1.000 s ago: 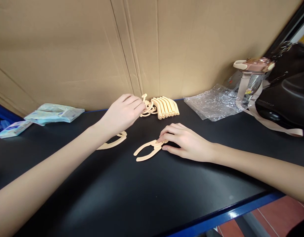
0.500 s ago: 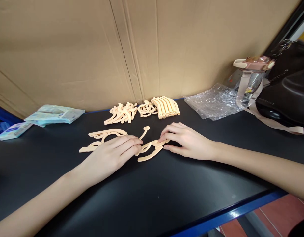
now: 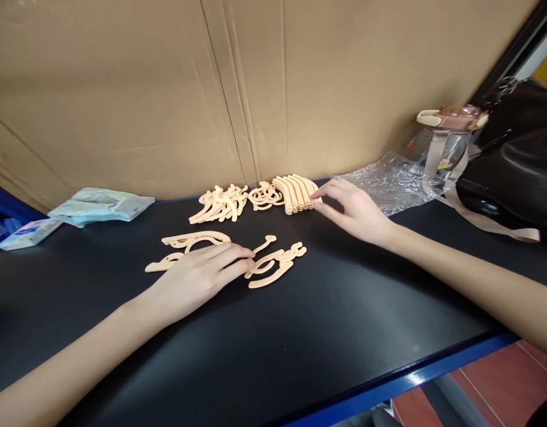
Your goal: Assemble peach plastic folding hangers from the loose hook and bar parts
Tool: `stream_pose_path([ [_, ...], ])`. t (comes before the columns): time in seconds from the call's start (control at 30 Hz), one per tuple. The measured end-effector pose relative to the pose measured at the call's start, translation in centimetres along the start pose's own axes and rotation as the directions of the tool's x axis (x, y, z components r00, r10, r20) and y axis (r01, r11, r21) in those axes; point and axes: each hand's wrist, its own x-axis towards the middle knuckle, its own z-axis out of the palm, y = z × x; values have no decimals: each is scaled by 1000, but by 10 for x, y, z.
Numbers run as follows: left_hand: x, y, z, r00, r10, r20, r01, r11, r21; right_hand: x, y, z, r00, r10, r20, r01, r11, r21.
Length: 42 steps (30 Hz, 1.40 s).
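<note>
My left hand (image 3: 206,270) is low over the black table, its fingertips closed at the near end of a slim peach plastic piece with a rounded tip (image 3: 269,239). Its thumb is hidden. Touching those fingertips on the right is a partly joined hanger (image 3: 273,276) of curved peach pieces. More curved hanger parts (image 3: 195,238) lie beyond and partly under this hand. My right hand (image 3: 353,207) has thumb and forefinger apart at the right end of a neat stack of curved hanger arms (image 3: 295,193).
Left of the stack lie ring-shaped pieces (image 3: 265,196) and a loose pile of hook-like parts (image 3: 222,203). Clear plastic wrap (image 3: 389,178), a strapped bottle (image 3: 453,124) and a black bag (image 3: 517,160) stand right. Tissue packs (image 3: 99,206) lie left. Cardboard (image 3: 144,89) walls the back.
My right hand has let go of the partly joined hanger and moved up and right to the stack of arms. My left hand has stayed nearly in place.
</note>
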Motion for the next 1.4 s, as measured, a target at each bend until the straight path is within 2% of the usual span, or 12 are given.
stream_pose_path([
  [0.13, -3, 0, 3, 1000, -23, 1, 23, 1000, -17, 5, 32, 6, 984, 175, -38, -177, 981, -74],
  [0.2, -4, 0, 3, 1000, -12, 3, 12, 1000, 1, 5, 40, 11, 977, 212, -20, -212, 974, -81],
  [0.37, -1, 0, 1, 1000, -1, -2, 1, 1000, 28, 2, 45, 19, 988, 149, 47, -145, 987, -75],
  [0.73, -2, -2, 3, 1000, -18, -18, 18, 1000, 0, 0, 38, 20, 995, 76, 70, -73, 996, -44],
  [1.07, 0, 0, 1, 999, -36, 2, 36, 999, -8, 0, 33, 17, 980, 199, 15, -197, 977, -83],
  [1.23, 2, 0, -2, 1000, -10, -7, 10, 1000, 19, -1, 33, 18, 984, 172, 57, -163, 978, -129],
  [1.4, -2, -1, 2, 1000, -23, 8, 23, 1000, 11, -1, 35, 20, 986, 162, 42, -151, 971, -188],
])
